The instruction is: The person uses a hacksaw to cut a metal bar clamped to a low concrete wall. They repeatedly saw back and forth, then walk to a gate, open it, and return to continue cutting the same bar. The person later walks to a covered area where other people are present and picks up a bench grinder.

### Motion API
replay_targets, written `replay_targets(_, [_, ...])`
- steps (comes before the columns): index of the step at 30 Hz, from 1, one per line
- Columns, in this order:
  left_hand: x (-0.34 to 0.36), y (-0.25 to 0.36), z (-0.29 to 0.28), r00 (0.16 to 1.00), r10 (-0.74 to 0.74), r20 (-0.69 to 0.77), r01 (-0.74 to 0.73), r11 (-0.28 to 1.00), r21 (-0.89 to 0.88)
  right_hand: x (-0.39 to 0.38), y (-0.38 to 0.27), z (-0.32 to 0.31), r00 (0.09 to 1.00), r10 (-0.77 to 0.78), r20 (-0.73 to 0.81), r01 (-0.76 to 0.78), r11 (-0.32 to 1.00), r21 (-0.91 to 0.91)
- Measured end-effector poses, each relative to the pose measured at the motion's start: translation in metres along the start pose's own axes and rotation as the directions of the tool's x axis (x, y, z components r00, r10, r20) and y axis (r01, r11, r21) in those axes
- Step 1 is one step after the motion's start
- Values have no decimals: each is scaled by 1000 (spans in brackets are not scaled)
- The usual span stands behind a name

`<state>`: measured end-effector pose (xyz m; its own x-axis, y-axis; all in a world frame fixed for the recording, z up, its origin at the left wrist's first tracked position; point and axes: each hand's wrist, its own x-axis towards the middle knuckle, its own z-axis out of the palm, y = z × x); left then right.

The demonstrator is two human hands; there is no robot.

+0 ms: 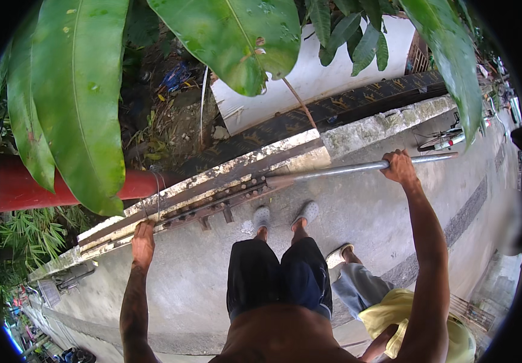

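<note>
My right hand point(399, 166) is wrapped round a long grey metal pipe point(333, 169). The pipe's left end meets a dark steel bar studded with several round pegs point(212, 198), fixed along a weathered, paint-flaked wooden beam point(231, 166). At the left end of that pegged bar, my left hand point(143, 245) has its fingers closed at the beam's near edge. What lies in those fingers is hidden. Both arms are stretched forward and wide apart.
A person in a yellow shirt point(388, 314) stands close at my right. Beyond the beam run a low concrete wall point(388, 124) and a white panel point(327, 72). Large leaves point(76, 91) hang in front. A red pipe point(49, 181) lies left; a bicycle point(446, 140) is far right.
</note>
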<state>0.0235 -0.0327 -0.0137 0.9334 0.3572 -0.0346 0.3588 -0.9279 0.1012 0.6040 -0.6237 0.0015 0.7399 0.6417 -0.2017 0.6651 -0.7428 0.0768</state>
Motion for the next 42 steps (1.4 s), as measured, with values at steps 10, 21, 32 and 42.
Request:
replay_targets(10, [-4, 7, -2, 996, -88, -21, 88, 995, 35, -17, -3, 10, 998, 61, -28, -58, 993, 99])
replay_targets(21, [208, 463, -36, 921, 358, -152, -388, 870, -306, -42, -15, 34, 969, 155, -191, -144, 987, 73])
replay_targets(32, [262, 629, 79, 937, 247, -245, -312, 910, -274, -59, 53, 19, 983, 159, -90, -142, 974, 177])
replay_targets(42, [155, 625, 94, 842, 497, -212, -538, 808, -239, -245, 54, 125, 782, 512, -355, -496, 857, 144])
